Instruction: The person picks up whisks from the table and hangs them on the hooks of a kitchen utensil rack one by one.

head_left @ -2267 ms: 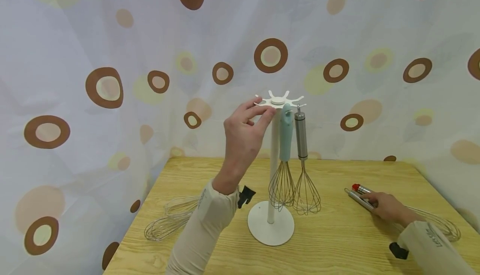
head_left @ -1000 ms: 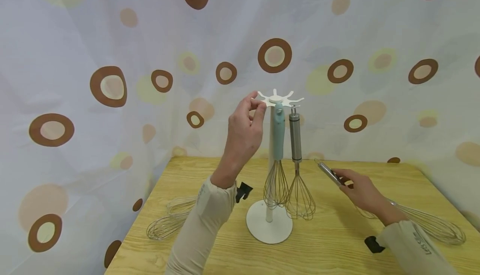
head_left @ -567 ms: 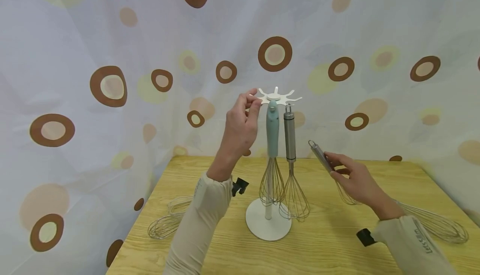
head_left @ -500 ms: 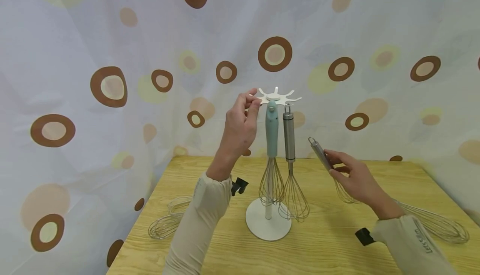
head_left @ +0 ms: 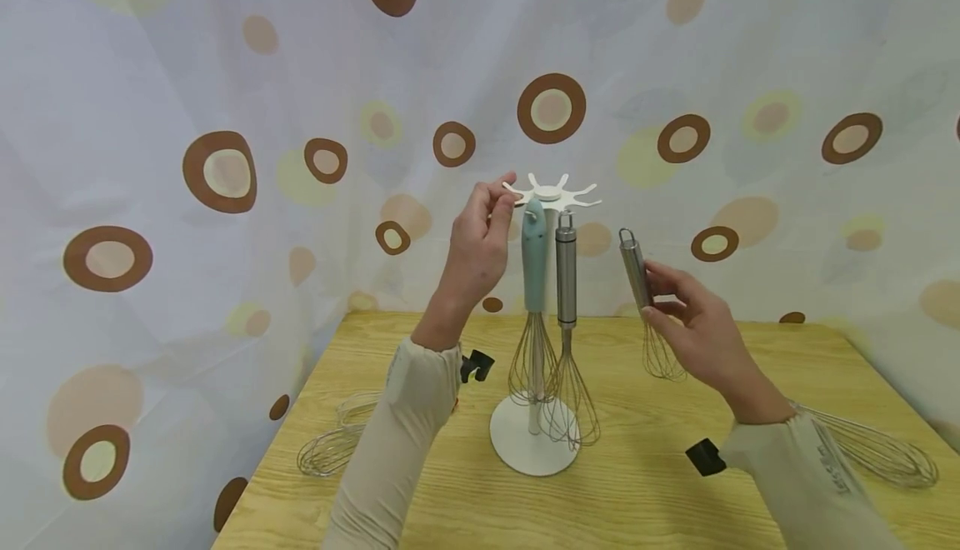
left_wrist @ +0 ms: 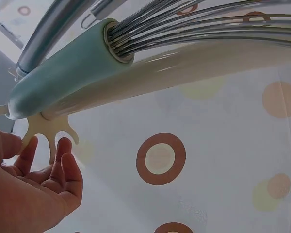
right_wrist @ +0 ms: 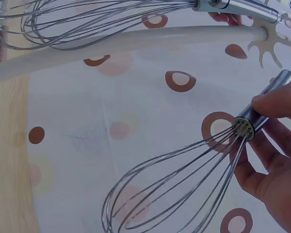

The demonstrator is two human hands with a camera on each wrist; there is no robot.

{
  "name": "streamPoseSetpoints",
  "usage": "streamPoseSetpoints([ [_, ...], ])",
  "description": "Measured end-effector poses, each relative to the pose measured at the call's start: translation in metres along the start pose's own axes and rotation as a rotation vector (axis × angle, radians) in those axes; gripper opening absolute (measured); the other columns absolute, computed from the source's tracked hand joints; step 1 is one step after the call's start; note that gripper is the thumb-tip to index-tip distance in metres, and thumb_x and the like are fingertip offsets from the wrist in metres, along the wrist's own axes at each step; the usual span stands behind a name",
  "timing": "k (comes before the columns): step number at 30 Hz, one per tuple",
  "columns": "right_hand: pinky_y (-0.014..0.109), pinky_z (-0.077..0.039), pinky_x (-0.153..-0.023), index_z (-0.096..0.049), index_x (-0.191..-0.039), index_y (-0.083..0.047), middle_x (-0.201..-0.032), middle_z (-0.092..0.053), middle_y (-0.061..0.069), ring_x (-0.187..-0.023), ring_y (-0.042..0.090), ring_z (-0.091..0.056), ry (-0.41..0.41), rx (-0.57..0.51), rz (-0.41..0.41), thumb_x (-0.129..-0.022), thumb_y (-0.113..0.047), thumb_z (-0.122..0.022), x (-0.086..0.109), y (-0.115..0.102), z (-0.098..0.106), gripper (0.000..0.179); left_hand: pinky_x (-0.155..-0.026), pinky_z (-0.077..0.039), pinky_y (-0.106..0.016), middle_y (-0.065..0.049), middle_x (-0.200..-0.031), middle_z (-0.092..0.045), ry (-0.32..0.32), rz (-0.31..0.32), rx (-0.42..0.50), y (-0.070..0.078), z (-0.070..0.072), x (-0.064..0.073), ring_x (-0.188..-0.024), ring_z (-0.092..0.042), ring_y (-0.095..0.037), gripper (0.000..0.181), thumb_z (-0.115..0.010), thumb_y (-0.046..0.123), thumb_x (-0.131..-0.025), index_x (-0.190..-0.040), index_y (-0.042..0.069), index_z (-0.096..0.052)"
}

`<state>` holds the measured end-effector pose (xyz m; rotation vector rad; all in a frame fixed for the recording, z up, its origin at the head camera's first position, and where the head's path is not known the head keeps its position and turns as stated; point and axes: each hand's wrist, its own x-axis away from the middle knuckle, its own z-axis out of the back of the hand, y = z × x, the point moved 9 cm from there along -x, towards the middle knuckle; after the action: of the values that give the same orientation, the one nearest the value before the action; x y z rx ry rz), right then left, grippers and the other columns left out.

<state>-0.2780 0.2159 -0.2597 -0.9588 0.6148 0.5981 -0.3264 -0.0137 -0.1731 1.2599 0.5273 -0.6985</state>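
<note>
A white stand (head_left: 549, 193) with hooked prongs round its top rises from a round base. My left hand (head_left: 480, 237) pinches one of the prongs at the left, thumb against fingers, as the left wrist view (left_wrist: 36, 189) also shows. From its front prongs hang a whisk with a pale teal handle (head_left: 535, 262) and a whisk with a steel handle (head_left: 566, 279). To the right of the stand, my right hand (head_left: 697, 325) grips a smaller steel whisk (head_left: 635, 271) by its handle, loop up and wires down, tilted slightly and raised above the table.
More wire whisks (head_left: 330, 450) lie on the wooden table (head_left: 637, 483) at the left, partly behind the left sleeve. Another whisk (head_left: 877, 448) lies at the right, its handle hidden by the right arm. A patterned curtain (head_left: 480, 50) surrounds the table's back and sides.
My right hand has lifted the small whisk off the table at the right and brought it up, left and more upright. The stand's top has turned, carrying both hanging whisks leftward.
</note>
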Motion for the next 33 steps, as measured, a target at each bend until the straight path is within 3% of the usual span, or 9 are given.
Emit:
streamPoseSetpoints([
  [5, 0.012, -0.045, -0.081, -0.048, -0.136, 0.0, -0.113, -0.057, 0.008, -0.1, 0.001, -0.053, 0.07, 0.017, 0.067, -0.079, 0.023, -0.06, -0.009, -0.016, 0.001, 0.062, -0.058, -0.032, -0.026, -0.014, -0.14, -0.046, 0.011, 0.006, 0.014, -0.003, 0.001, -0.002, -0.13, -0.041, -0.014, 0.019, -0.039, 0.015, -0.103, -0.103, -0.001, -0.05],
  [11, 0.012, -0.046, -0.081, -0.048, -0.135, 0.001, -0.112, -0.057, 0.016, -0.1, -0.002, -0.055, 0.117, 0.042, 0.134, -0.075, 0.025, -0.063, -0.018, -0.034, -0.003, 0.067, -0.081, -0.04, -0.025, -0.013, -0.14, -0.046, 0.023, 0.013, 0.028, -0.004, 0.001, -0.002, -0.13, -0.041, -0.014, 0.02, -0.04, 0.015, -0.103, -0.105, -0.001, -0.051],
  [15, 0.013, -0.047, -0.079, -0.05, -0.133, 0.001, -0.11, -0.058, 0.016, -0.097, -0.001, -0.056, 0.151, 0.062, 0.18, -0.071, 0.025, -0.066, -0.025, -0.045, -0.004, 0.069, -0.091, -0.044, -0.027, -0.009, -0.139, -0.048, 0.072, 0.02, 0.022, -0.006, 0.006, 0.001, -0.12, -0.05, -0.014, 0.021, -0.044, 0.016, -0.102, -0.106, -0.001, -0.056],
  [20, 0.012, -0.047, -0.077, -0.053, -0.129, 0.003, -0.107, -0.058, 0.016, -0.094, 0.003, -0.056, 0.168, 0.093, 0.226, -0.067, 0.025, -0.07, -0.028, -0.052, -0.007, 0.067, -0.091, -0.046, -0.028, -0.006, -0.138, -0.049, 0.119, 0.026, 0.023, -0.007, 0.01, 0.005, -0.108, -0.056, -0.017, 0.023, -0.049, 0.017, -0.1, -0.108, 0.0, -0.063],
  [33, 0.01, -0.046, -0.073, -0.055, -0.129, -0.001, -0.106, -0.056, 0.015, -0.09, 0.014, -0.057, 0.145, 0.14, 0.22, -0.068, 0.019, -0.074, -0.027, -0.055, -0.016, 0.067, -0.092, -0.045, -0.027, -0.007, -0.137, -0.051, 0.109, 0.02, 0.05, -0.007, 0.009, 0.003, -0.116, -0.053, -0.012, 0.023, -0.048, 0.016, -0.1, -0.109, 0.0, -0.062],
])
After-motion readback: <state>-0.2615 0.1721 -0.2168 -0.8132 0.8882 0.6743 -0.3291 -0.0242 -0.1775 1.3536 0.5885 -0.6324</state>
